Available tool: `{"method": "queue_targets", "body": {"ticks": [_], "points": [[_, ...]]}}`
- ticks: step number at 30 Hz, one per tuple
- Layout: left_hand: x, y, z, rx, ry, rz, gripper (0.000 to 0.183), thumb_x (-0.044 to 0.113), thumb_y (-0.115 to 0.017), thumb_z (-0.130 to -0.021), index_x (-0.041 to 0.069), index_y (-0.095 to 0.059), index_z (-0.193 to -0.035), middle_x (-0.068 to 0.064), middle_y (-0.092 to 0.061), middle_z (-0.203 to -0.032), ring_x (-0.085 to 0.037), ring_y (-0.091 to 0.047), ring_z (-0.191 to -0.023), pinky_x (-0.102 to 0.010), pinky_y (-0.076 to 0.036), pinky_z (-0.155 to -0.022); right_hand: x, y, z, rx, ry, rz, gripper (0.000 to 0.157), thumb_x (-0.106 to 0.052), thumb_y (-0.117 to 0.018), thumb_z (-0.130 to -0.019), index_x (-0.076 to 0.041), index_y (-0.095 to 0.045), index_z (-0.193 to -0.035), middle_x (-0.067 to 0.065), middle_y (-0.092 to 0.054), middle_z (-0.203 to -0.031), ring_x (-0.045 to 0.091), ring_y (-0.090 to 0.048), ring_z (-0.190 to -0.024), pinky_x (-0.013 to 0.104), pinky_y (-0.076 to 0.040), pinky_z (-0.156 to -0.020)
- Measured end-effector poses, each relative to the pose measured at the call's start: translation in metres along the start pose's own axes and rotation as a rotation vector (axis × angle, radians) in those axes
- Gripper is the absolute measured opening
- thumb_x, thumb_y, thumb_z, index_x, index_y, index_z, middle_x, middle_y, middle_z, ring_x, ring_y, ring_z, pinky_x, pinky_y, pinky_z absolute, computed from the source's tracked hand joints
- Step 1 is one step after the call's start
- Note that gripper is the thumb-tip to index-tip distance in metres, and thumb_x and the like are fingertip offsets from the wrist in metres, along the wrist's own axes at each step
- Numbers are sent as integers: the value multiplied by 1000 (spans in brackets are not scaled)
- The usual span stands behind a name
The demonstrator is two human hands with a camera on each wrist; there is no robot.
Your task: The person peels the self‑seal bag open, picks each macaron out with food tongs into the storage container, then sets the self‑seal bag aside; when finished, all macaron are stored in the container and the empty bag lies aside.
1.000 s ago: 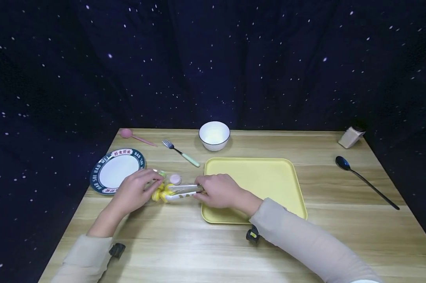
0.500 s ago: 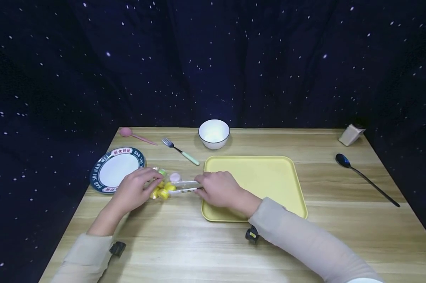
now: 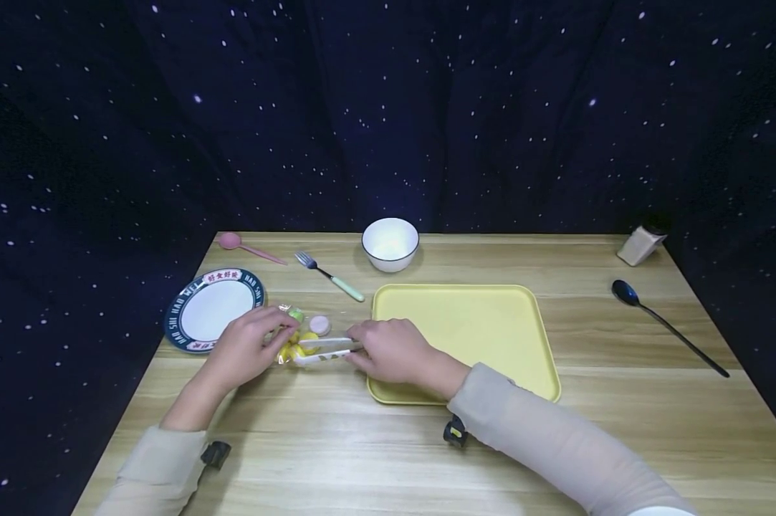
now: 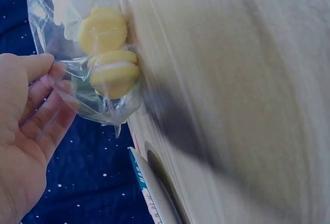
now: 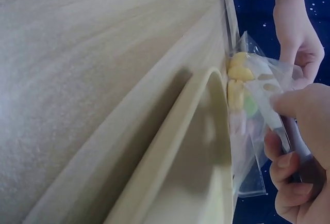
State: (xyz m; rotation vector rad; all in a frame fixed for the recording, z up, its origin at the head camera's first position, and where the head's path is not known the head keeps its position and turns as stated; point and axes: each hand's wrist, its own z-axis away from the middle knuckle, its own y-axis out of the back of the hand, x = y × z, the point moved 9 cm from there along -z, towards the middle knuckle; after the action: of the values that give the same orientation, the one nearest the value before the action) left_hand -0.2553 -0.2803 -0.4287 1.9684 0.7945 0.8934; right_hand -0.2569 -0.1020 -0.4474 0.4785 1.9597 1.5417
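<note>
My left hand point(image 3: 248, 344) pinches the edge of a clear plastic bag point(image 4: 95, 111) between thumb and fingers. Inside lie several macarons: yellow ones point(image 4: 103, 30), a green one point(image 3: 296, 315) and a pale pink one point(image 3: 319, 325). My right hand point(image 3: 394, 351) grips a pair of tongs point(image 5: 264, 92) with white arms and a metal handle. The tongs' arms stand apart and reach into the bag, their tips among the yellow macarons. Fingers of my left hand hide part of the bag in the head view.
A yellow tray point(image 3: 471, 322) lies under my right wrist. Left of the bag is a dark-rimmed plate point(image 3: 216, 315). Farther back are a pink spoon point(image 3: 231, 242), a fork point(image 3: 336, 282) and a white bowl point(image 3: 390, 247). At right are a shaker jar point(image 3: 640, 246) and black spoon point(image 3: 661, 322).
The tongs' arms came closer together, then spread apart again. My right hand has shifted slightly left, taking the tongs deeper into the bag. My left hand keeps its place.
</note>
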Motion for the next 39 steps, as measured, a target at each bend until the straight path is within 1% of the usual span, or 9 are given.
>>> {"method": "queue_targets", "body": {"ticks": [5,10,15,19,23,25,29,33,39], "points": [[1,1,0,0,-3,-2,15,14,-75,-83,19,-71,-97,10,-67,-98,-12,-61,-94,-38,-52,-81,1,3,2,20,13,24,29,-43,-58,-93,-20,-67,-110,-9,-61,-85,7,-52,-60,26,-40,-43],[1,1,-1,-6,1,-1,15,15,-74,-83,18,-71,-97,8,-67,-99,-13,-62,-94,-38,-52,-82,13,4,6,12,-22,40,35,-45,-59,-91,-20,-66,-114,-8,-62,-88,9,-52,-62,28,-41,-45],[0,0,-1,-17,16,-3,15,15,-74,-84,19,-70,-98,9,-67,-100,-13,-61,-96,-38,-51,-83,22,1,6,-7,-67,67,31,-47,-59,-90,-20,-66,-103,-10,-57,-78,9,-48,-56,28,-40,-44],[0,0,0,-17,12,2,15,14,-74,-84,18,-70,-98,9,-67,-99,-12,-61,-95,-37,-51,-83,21,-3,3,-11,-85,40,27,-46,-58,-90,-20,-65,-98,-11,-54,-75,10,-49,-57,28,-39,-44],[1,1,1,-15,0,15,14,13,-74,-84,17,-70,-97,10,-66,-96,-11,-61,-91,-36,-52,-80,19,-7,-2,-26,-72,-3,30,-45,-57,-92,-18,-65,-103,-11,-55,-77,10,-51,-61,29,-41,-45],[1,1,1,-13,-3,19,13,13,-74,-84,17,-70,-97,10,-66,-95,-11,-61,-91,-36,-52,-79,19,-7,-2,-40,-61,-2,31,-46,-56,-92,-19,-65,-104,-11,-56,-79,9,-51,-63,29,-42,-46],[1,2,1,-8,-3,13,13,13,-73,-85,16,-70,-96,8,-67,-96,-13,-61,-92,-37,-52,-80,22,-3,-2,-60,-53,-11,28,-46,-57,-91,-22,-66,-102,-11,-60,-83,10,-52,-65,30,-42,-47],[2,2,0,-11,1,13,13,12,-73,-85,16,-70,-97,8,-67,-97,-14,-61,-93,-38,-52,-81,23,0,-3,-51,-40,-17,31,-46,-57,-91,-21,-67,-108,-10,-63,-89,10,-52,-67,31,-44,-49],[3,2,0,-5,-6,13,13,12,-73,-84,16,-70,-97,8,-67,-97,-15,-62,-94,-39,-52,-82,21,-2,-3,-58,-3,-32,33,-45,-57,-91,-19,-66,-109,-9,-61,-87,10,-53,-68,30,-43,-49]]}}
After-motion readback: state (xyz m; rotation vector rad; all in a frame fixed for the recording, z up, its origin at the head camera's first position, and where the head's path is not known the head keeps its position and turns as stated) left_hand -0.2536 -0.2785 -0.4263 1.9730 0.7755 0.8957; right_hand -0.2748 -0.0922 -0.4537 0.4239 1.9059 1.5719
